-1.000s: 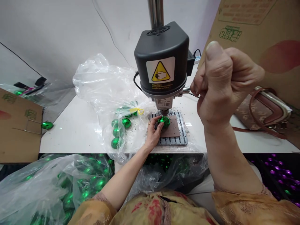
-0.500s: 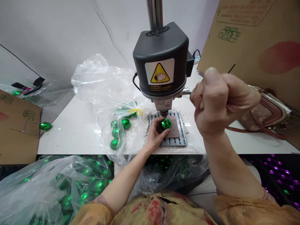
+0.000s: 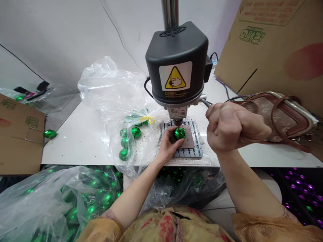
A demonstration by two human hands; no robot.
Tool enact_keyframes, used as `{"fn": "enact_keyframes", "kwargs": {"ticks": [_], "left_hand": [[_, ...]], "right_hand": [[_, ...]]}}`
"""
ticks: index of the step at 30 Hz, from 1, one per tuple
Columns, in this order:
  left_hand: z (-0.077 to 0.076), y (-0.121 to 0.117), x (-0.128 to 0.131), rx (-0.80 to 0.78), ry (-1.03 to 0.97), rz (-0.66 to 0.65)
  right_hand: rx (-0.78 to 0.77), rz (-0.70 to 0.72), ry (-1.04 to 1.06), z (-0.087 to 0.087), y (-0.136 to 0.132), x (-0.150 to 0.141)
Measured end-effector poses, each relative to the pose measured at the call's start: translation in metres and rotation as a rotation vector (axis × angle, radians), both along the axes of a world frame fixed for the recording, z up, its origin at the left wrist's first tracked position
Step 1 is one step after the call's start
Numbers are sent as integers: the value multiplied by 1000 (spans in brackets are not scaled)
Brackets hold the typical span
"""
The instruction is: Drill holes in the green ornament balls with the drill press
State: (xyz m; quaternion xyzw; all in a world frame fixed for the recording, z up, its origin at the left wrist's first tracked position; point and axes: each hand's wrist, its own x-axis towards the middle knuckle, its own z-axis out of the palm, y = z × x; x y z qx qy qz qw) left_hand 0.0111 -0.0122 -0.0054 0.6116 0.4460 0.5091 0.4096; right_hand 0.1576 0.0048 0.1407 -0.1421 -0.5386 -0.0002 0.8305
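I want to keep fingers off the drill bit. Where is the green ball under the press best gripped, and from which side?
Grip the green ball low around its sides, coming from the front-left, as the left hand does. It is round and shiny, so it would likely roll unless pinched from opposite sides. The drill press comes down on its top, so that should stay bare. The right hand grips the lever.

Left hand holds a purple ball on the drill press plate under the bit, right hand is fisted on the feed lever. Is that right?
Not quite: the ball is green, not purple, as the head view shows. The left hand does hold it on the plate under the bit of the drill press, and the right hand is fisted on the feed lever.
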Motion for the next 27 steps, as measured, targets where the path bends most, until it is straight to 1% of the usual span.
{"fn": "enact_keyframes", "kwargs": {"ticks": [2,8,13,15,16,18,20,21,22,24,25,26,27], "left_hand": [[0,0,0,0,0,2],[-2,0,0,24,16,18],[-3,0,-1,20,7,10],[-4,0,-1,21,7,15],[-4,0,0,21,5,18],[-4,0,1,19,3,20],[-2,0,4,21,5,40],[1,-1,5,27,13,67],[5,-3,6,38,34,108],[15,-13,7,84,121,213],[22,-21,6,123,188,258],[27,-32,4,168,269,271],[31,-44,1,218,357,244]], "right_hand": [[27,5,-14,-3,1,0],[42,13,-33,-10,4,3],[81,40,-50,-22,5,4],[69,29,-35,-23,3,3],[47,20,-19,-20,1,2],[-37,-2,22,-8,-3,0],[-142,-17,65,13,-4,-3],[-242,-16,91,24,-4,-4],[-269,-12,101,35,-2,-5],[-307,22,92,52,1,-5],[-309,37,82,57,3,-5],[-318,51,73,60,4,-5],[-326,59,65,62,4,-4]]}}
